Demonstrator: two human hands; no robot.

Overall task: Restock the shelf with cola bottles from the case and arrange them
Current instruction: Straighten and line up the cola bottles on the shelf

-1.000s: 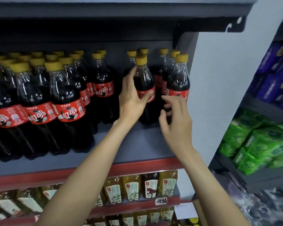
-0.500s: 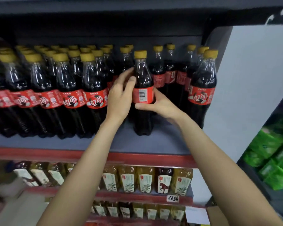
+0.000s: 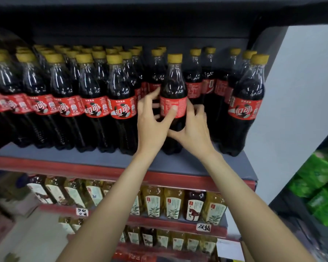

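Observation:
A cola bottle (image 3: pixel 173 86) with a yellow cap and red label stands upright near the front of the grey shelf (image 3: pixel 197 163), its label's text side facing me. My left hand (image 3: pixel 151 120) wraps its left side, thumb across the label. My right hand (image 3: pixel 193 127) cups its right side and lower body. A tight row of cola bottles (image 3: pixel 95 103) fills the shelf to the left. More bottles (image 3: pixel 210 86) stand behind, and one front bottle (image 3: pixel 244 106) stands at the right end. No case is in view.
A red price rail (image 3: pixel 83 167) runs along the shelf front. Lower shelves hold tea bottles (image 3: pixel 172 205) with handwritten tags. A dark shelf overhangs above. A white side panel (image 3: pixel 301 91) bounds the right; green packs (image 3: pixel 322 186) lie on a neighbouring rack.
The held bottle has come forward to the shelf front, level with the left row. Both hands now grip it lower and tighter. My view has shifted left and closer.

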